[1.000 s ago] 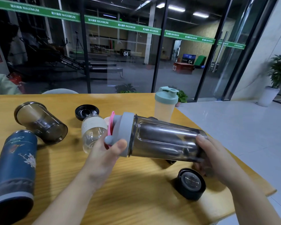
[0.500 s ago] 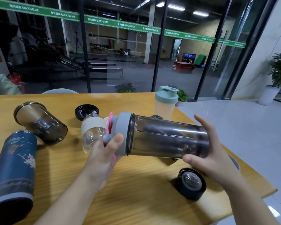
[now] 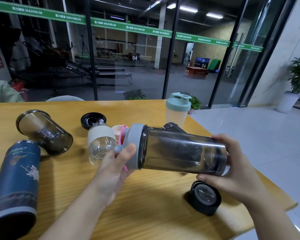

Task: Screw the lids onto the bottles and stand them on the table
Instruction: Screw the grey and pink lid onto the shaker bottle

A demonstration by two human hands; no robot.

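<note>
Above the tabletop [image 3: 145, 205] centre: smoky bottle [image 3: 182, 151], horizontal. Left hand [image 3: 114, 170] grips its grey lid [image 3: 134, 146] at 9 o'clock; right hand [image 3: 232, 172] grips its base at 3 o'clock.

- Wooden table [image 3: 145, 213], light grain.
- Blue thermos flask [image 3: 14, 184], on its side at the left edge.
- Smoky tumbler [image 3: 43, 131], lidless, on its side, near the far left.
- Clear glass bottle [image 3: 100, 144], lying centrally.
- Black lid [image 3: 93, 120], beyond it.
- Shaker bottle with teal lid [image 3: 177, 111], upright by the far right edge.
- Black cap [image 3: 204, 200], near the right edge.
</note>
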